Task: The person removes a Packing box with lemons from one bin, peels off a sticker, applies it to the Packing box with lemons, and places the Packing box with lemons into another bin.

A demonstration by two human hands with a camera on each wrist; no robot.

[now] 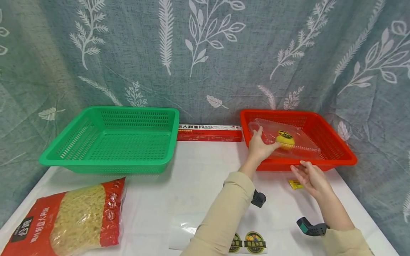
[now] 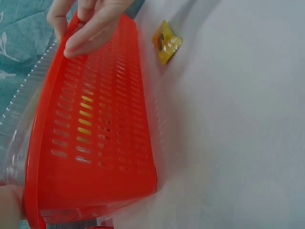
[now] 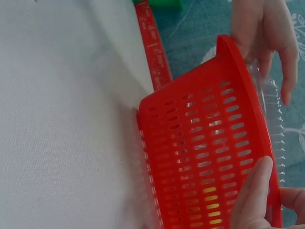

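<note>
A clear plastic clamshell box (image 1: 304, 140) lies tilted in the red basket (image 1: 339, 147). Inside it is a round yellow item (image 1: 287, 142), with a dark round label (image 1: 285, 134) over it. My left hand (image 1: 261, 146) reaches over the basket's near left rim and rests on the box, thumb and fingers spread. At the near rim is my right hand (image 1: 315, 179); it pinches the rim, thumb outside and fingers inside, as the right wrist view shows. A small yellow wrapped packet (image 2: 167, 42) lies on the table just below that hand.
A green basket (image 1: 109, 163) stands at the back left. Between the baskets lies a long red pasta box (image 1: 209, 135). A red pasta bag (image 1: 78, 217) is at the front left. A sheet of round fruit stickers (image 1: 255, 242) lies near the front edge, partly under my left sleeve.
</note>
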